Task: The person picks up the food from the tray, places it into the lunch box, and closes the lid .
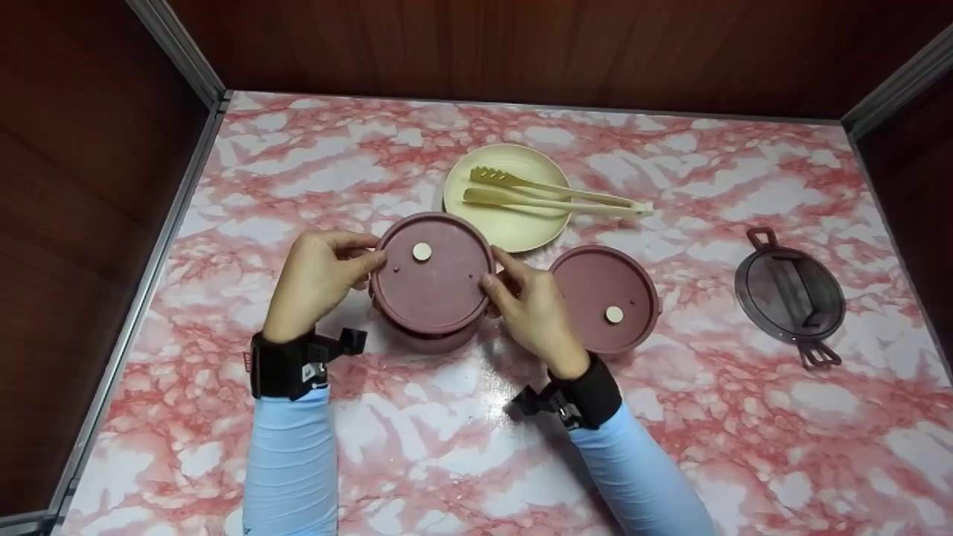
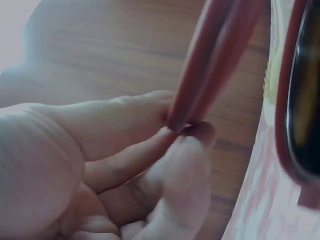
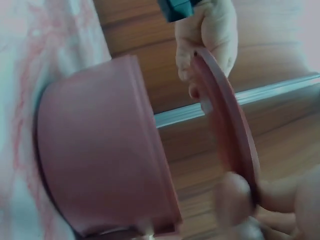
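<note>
Both hands hold a round maroon lid [image 1: 435, 290] with a cream knob over a maroon pot [image 1: 432, 342]. My left hand [image 1: 316, 275] pinches the lid's left edge between thumb and fingers. At the right edge, my right hand [image 1: 532, 305] pinches it the same way. In the right wrist view a gap separates the lid [image 3: 225, 120] from the pot [image 3: 100, 150], which stands on the table. The left wrist view catches the pot's rim [image 2: 285, 110] and its dark inside. From above, the lid hides most of the pot.
Behind the pot lies a cream plate [image 1: 521, 234] with pale tongs [image 1: 566, 201] across it. A second maroon round top with a knob [image 1: 595, 283] is beside my right hand. Farther right sits a dark round see-through lid [image 1: 767, 290] with loop handles. Wooden panels border the marbled table.
</note>
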`<state>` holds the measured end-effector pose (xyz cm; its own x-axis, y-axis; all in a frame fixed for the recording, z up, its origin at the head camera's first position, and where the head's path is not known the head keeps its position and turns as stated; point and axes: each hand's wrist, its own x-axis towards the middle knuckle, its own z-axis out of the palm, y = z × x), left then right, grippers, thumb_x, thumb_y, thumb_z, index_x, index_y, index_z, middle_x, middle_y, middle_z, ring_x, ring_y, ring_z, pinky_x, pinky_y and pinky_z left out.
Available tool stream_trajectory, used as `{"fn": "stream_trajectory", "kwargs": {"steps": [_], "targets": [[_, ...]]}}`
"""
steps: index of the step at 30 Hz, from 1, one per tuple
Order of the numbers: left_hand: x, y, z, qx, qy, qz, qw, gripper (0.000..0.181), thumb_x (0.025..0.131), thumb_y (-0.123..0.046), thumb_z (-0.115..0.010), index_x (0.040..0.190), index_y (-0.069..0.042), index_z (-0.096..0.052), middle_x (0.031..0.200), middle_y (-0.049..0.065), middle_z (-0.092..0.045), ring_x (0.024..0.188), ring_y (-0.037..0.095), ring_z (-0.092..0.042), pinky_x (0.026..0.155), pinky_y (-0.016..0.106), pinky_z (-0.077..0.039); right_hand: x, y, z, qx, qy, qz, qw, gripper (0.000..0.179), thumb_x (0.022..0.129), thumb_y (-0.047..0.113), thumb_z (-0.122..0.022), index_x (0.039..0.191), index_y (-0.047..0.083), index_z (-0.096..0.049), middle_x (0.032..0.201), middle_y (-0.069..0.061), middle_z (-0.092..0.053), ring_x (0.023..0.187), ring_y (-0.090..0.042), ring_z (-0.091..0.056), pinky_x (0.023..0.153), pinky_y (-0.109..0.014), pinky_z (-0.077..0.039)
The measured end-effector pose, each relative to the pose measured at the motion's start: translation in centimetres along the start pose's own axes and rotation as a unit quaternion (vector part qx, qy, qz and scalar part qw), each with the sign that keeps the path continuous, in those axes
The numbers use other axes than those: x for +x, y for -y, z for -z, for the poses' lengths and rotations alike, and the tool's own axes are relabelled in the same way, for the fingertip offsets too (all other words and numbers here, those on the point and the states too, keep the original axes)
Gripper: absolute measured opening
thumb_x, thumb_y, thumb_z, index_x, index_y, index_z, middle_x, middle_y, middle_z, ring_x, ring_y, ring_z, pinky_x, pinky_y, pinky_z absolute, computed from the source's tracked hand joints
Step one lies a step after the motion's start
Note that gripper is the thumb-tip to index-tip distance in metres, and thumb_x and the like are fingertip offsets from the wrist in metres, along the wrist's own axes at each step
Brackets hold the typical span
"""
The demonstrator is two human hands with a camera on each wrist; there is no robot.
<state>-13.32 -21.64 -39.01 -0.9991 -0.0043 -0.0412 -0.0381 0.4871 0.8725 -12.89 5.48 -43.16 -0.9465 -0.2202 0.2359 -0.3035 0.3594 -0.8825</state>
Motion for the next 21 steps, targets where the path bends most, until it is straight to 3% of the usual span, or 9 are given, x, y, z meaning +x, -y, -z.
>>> {"fn": "stream_trajectory", "kwargs": {"steps": [3, 10, 13, 18, 21], "targets": [[0.2, 0.5, 0.0, 0.037, 0.007, 0.015, 0.9992, 0.022, 0.089, -0.019, -0.076, 0.108, -0.007, -0.077, 0.09, 0.005, -0.074, 0.068, 0.017, -0.066, 0.059, 0.024, -0.053, 0.0, -0.4, -0.3, -0.033, 0.034, -0.008, 0.9988, 0.045, 0.097, 0.012, -0.065, 0.137, -0.004, -0.054, 0.067, 0.002, -0.061, 0.054, -0.012, -0.053, 0.05, -0.025, -0.043], [0.8, 1.5, -0.7, 0.11, 0.021, 0.025, 0.9934, 0.012, 0.088, -0.017, -0.076, 0.095, -0.009, -0.081, 0.08, 0.003, -0.073, 0.062, 0.016, -0.061, 0.055, 0.026, -0.048, -0.1, -0.9, -0.6, -0.071, 0.053, -0.014, 0.9959, 0.046, 0.096, 0.015, -0.066, 0.137, -0.003, -0.056, 0.065, 0.004, -0.06, 0.052, -0.007, -0.049, 0.048, -0.024, -0.039], [0.9, 1.8, -0.9, 0.116, 0.022, 0.026, 0.9927, 0.012, 0.087, -0.016, -0.076, 0.094, -0.008, -0.081, 0.081, 0.005, -0.073, 0.061, 0.014, -0.06, 0.055, 0.026, -0.047, -0.1, -0.9, -0.6, -0.084, 0.053, -0.011, 0.995, 0.045, 0.096, 0.015, -0.067, 0.136, -0.002, -0.057, 0.062, 0.006, -0.056, 0.049, -0.006, -0.045, 0.046, -0.023, -0.036], [1.1, 2.1, -1.0, 0.112, 0.023, 0.033, 0.9929, 0.013, 0.087, -0.018, -0.077, 0.095, -0.009, -0.081, 0.084, 0.005, -0.073, 0.064, 0.014, -0.059, 0.057, 0.027, -0.047, -0.1, -0.9, -0.8, -0.127, 0.051, -0.009, 0.9906, 0.046, 0.095, 0.016, -0.068, 0.136, -0.002, -0.057, 0.053, 0.01, -0.037, 0.042, -0.003, -0.032, 0.043, -0.025, -0.03], [1.1, 2.2, -1.1, 0.111, 0.023, 0.034, 0.9929, 0.012, 0.087, -0.018, -0.077, 0.093, -0.009, -0.081, 0.083, 0.004, -0.073, 0.066, 0.016, -0.058, 0.059, 0.029, -0.046, -0.2, -0.9, -0.9, -0.144, 0.049, -0.009, 0.9884, 0.045, 0.096, 0.016, -0.067, 0.135, -0.003, -0.058, 0.054, 0.009, -0.036, 0.041, -0.002, -0.031, 0.041, -0.025, -0.031]]}}
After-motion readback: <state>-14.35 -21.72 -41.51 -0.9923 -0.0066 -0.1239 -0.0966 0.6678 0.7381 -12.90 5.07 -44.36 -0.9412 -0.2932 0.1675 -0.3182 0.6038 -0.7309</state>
